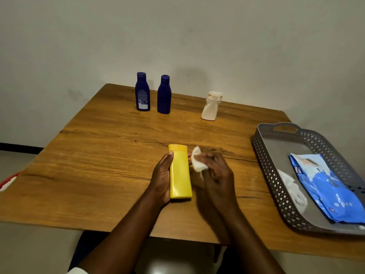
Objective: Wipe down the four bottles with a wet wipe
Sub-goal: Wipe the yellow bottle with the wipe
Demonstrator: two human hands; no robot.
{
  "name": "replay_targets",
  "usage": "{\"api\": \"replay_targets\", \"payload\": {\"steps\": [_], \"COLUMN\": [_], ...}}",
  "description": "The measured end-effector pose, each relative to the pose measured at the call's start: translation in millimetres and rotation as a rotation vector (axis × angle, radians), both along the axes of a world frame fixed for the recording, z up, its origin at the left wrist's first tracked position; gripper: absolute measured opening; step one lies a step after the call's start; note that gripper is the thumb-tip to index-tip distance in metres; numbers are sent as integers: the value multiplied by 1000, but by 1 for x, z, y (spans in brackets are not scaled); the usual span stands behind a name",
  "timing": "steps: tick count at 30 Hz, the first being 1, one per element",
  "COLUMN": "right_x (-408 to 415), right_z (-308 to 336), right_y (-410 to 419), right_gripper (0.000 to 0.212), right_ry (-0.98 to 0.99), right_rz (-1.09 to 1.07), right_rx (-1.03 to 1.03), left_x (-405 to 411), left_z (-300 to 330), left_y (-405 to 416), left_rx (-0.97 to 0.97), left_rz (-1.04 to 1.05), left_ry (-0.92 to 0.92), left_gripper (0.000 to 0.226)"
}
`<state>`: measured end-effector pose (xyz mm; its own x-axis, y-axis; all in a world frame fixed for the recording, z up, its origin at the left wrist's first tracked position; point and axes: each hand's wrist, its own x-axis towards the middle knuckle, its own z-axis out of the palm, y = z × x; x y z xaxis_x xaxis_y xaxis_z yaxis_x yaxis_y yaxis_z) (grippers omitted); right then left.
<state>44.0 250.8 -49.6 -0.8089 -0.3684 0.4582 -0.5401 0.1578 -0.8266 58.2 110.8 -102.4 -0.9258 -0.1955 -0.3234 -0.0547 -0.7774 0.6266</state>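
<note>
My left hand (pixel 161 179) is wrapped around the yellow bottle (pixel 180 173): the thumb lies along its left edge near the cap end, and fingertips show past its right edge, so the palm cradles it from beneath. The bottle lies lengthwise away from me, cap end pointing toward the far side, held over the near middle of the wooden bench (pixel 98 155). My right hand (pixel 215 173) sits just beside the bottle's right edge, fingers curled around a crumpled white wet wipe (pixel 197 160). The wipe pokes out above my fingers and looks to be touching the bottle's right side near the top, though this hand is blurred and I cannot be sure of contact.

I count four bottles in all. One is the yellow one in my grip. Two dark blue bottles stand upright side by side at the far edge of the bench: the left blue bottle (pixel 142 92) shows a printed label, the right blue bottle (pixel 164 94) shows plain blue. The fourth, a white bottle (pixel 211 106), stands well apart to their right, leaning a little.

At the right side of the bench sits one grey perforated tray (pixel 266 161) with a handle cutout. Inside it lie one blue wipes packet (pixel 324 192) and one loose white wipe (pixel 293 188) just beside the packet's left edge.
</note>
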Motion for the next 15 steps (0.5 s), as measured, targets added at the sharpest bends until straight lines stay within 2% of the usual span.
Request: {"api": "replay_targets", "payload": {"steps": [4,8,15], "right_x": [-40,-46,-8], "right_z": [9,1,-20], "right_y": [-19,-33,-24], "right_gripper": [38,32,28], "right_ry": [-10,-41,-80], "right_rz": [-65,-13,-41], "right_rx": [68,160,58], "left_x": [0,0,-1], "left_z": [0,4,4], "left_y": [1,4,3], "left_rx": [-9,-60,-74], "left_rz": [6,14,63], "left_ry": [-16,43,8], "left_gripper": [65,57,47]}}
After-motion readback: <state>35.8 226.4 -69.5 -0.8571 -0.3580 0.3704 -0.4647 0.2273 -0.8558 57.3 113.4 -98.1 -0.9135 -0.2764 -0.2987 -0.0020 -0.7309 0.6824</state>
